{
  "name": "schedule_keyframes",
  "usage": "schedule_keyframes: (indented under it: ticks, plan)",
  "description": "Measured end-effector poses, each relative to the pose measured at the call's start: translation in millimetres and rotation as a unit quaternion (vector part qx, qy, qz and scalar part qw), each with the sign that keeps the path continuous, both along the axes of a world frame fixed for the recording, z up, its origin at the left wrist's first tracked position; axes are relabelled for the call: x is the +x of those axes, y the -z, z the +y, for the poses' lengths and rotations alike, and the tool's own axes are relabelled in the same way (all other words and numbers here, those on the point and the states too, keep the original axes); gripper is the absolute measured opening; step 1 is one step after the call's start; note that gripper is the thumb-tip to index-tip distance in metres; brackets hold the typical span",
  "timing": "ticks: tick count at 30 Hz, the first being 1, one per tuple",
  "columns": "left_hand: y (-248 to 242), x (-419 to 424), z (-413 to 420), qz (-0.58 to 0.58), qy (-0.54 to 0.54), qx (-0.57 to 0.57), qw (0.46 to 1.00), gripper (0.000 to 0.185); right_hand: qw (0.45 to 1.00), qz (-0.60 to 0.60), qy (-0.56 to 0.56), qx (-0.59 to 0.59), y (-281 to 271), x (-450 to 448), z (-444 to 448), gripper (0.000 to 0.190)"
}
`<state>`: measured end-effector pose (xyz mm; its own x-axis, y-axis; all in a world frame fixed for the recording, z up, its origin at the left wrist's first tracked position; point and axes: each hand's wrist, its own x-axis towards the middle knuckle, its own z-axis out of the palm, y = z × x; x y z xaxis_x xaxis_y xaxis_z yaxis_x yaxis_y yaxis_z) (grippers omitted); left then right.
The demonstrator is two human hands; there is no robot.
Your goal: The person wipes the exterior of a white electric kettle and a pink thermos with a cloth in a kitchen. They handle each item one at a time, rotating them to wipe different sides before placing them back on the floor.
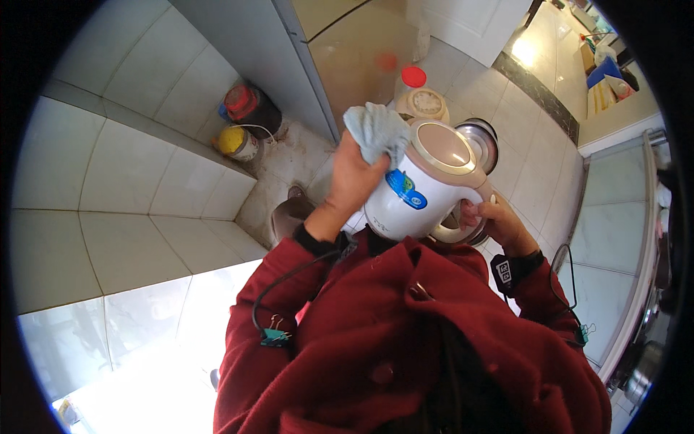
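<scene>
A white electric kettle with a beige lid is held up close to my body. My right hand is wrapped around its handle on the right side. In my left hand is a bunched pale blue-grey cloth, raised beside the kettle's upper left edge. Whether the cloth touches the kettle is hard to tell. A blue sticker with printing is on the kettle's white wall.
On the tiled floor beyond the kettle are a beige lidded container, a red lid and round metal cookware. A dark red-topped container and a small bucket stand by the left wall. A refrigerator-like cabinet rises ahead.
</scene>
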<state>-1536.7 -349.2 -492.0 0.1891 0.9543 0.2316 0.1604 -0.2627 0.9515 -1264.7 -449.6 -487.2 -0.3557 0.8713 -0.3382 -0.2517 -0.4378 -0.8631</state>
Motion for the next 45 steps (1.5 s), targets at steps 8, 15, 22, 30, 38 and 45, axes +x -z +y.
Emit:
schedule_keyframes:
  ticks: [8,15,22,30,38,45]
  plan:
    - [-5,8,-45,0.252,0.144,0.344,0.893,0.058,0.999,0.027,-0.013,-0.016,2,-18,28,0.013]
    - [-10,-30,0,0.059,-0.048,0.035,0.996,0.075,0.996,-0.061,-0.059,0.019,-13,-30,34,0.019]
    - [-49,-5,-37,0.299,0.113,0.296,0.900,0.064,0.983,-0.147,-0.089,0.061,-6,-56,26,0.025]
    - [-57,6,-29,0.333,0.141,0.275,0.891,0.057,0.943,-0.271,-0.139,0.135,-1,-77,11,0.028]
    - [-37,-48,25,0.408,0.010,0.025,0.913,0.059,0.919,-0.260,-0.170,0.243,-1,-80,-1,0.026]
    - [-53,-97,-36,0.207,0.031,-0.019,0.978,0.087,0.939,-0.225,-0.145,0.216,7,-65,-5,0.029]
